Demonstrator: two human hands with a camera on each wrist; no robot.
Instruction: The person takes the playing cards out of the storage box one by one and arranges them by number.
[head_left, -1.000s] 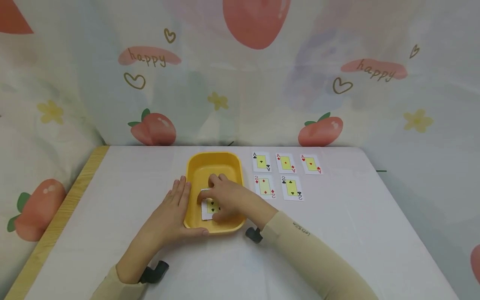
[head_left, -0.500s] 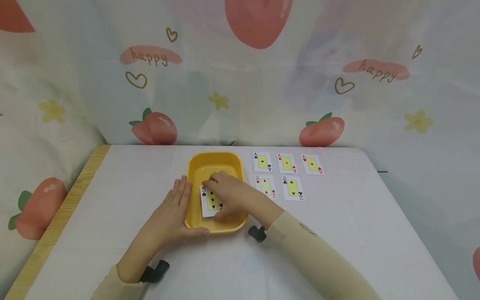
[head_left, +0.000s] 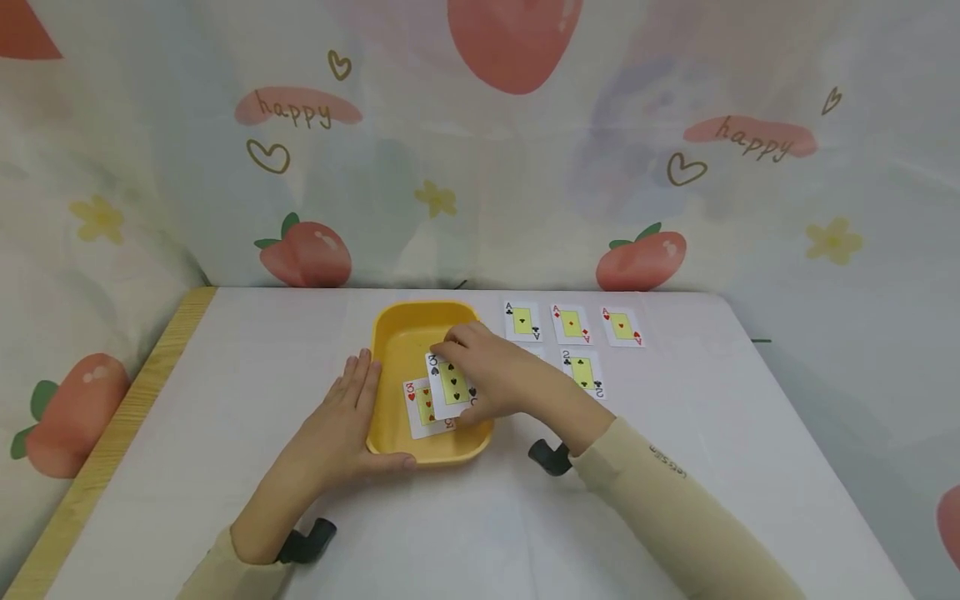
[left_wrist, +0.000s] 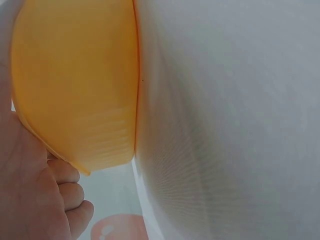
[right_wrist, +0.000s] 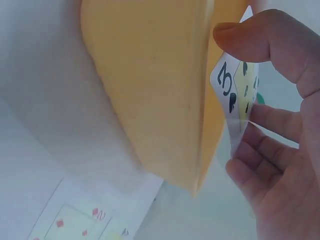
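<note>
My right hand [head_left: 501,373] pinches the three of spades [head_left: 450,392] by its edges, held tilted over the yellow tray [head_left: 397,337]. In the right wrist view the thumb lies on one side of this playing card [right_wrist: 227,82] and the fingers on the other. Under it, partly covered, the three of hearts [head_left: 417,408] lies inside the tray. Along the tray's left rim my left hand [head_left: 337,425] rests with straight fingers, its thumb stretched along the near edge. The left wrist view shows that hand [left_wrist: 30,185] against the tray's outer wall [left_wrist: 75,90].
Right of the tray lie the ace of clubs [head_left: 522,322], ace of diamonds [head_left: 572,325] and ace of hearts [head_left: 622,327] in a row. Below them is the two of clubs [head_left: 582,372]; the two of diamonds [right_wrist: 65,222] is mostly hidden by my right arm in the head view.
My right hand has picked up the three of spades and moved it right and up within the tray, uncovering the three of hearts. The left hand has stayed at the rim.
</note>
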